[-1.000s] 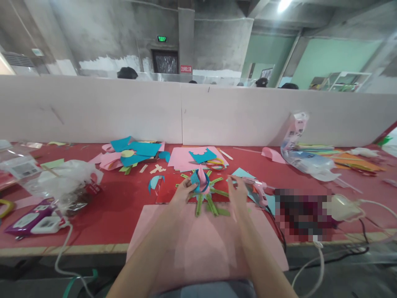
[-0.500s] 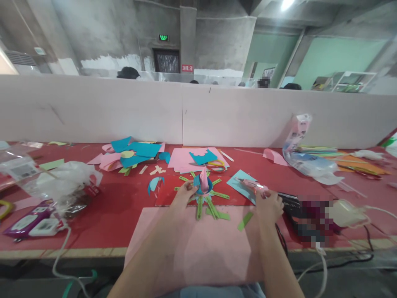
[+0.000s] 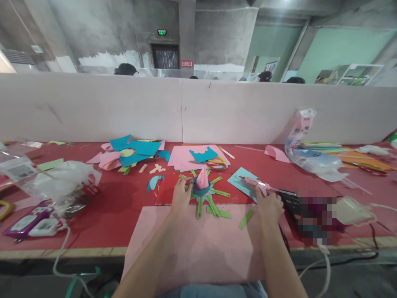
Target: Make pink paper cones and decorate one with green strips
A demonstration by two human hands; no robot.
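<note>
A pink paper cone (image 3: 202, 179) stands upright inside a blue paper ring (image 3: 202, 191). Green printed strips (image 3: 221, 193) fan out around them over a red sheet (image 3: 166, 192). Just left of the ring is my left hand (image 3: 181, 196), its fingers slightly bent and apart, with nothing visible in them. My right hand (image 3: 269, 205) grips a pink hot glue gun (image 3: 263, 187), whose nozzle points left above a light blue paper square (image 3: 242, 187); a clear glue stick juts from its rear. Its handle is hidden by my fingers.
Scissors (image 3: 219, 164) and a blue scalloped piece (image 3: 203, 155) lie on pink sheets behind the cone. Paper scraps (image 3: 136, 151) are heaped at back left. Plastic bags (image 3: 68, 182) sit at left. A black device (image 3: 290, 205) and cables are at right. A white partition (image 3: 124, 109) stands behind.
My left hand has let go of the blue ring and drawn slightly left. The cone, tilted before, now stands straight in the ring. My right hand keeps its hold on the glue gun.
</note>
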